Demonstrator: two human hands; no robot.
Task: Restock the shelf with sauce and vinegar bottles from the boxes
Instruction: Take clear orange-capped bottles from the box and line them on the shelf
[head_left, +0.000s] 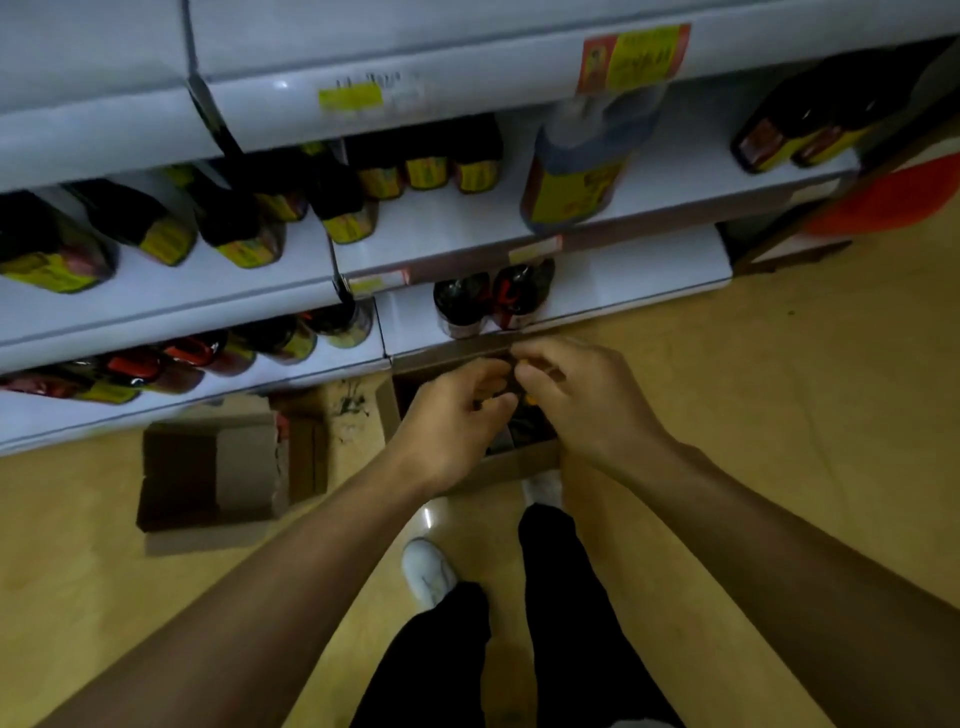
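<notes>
Both my hands reach down into an open cardboard box on the floor in front of the bottom shelf. My left hand has its fingers curled round the yellow-capped top of a dark bottle inside the box. My right hand curls over another bottle top beside it. The bottles' bodies are hidden by my hands and the box walls. On the lowest white shelf stand two dark bottles with red labels. Rows of dark bottles with yellow labels fill the shelf above.
A second cardboard box lies open on the wooden floor to the left. A large bottle stands at the middle shelf's front edge. My feet in white shoes stand just behind the box. A red object sits at the right.
</notes>
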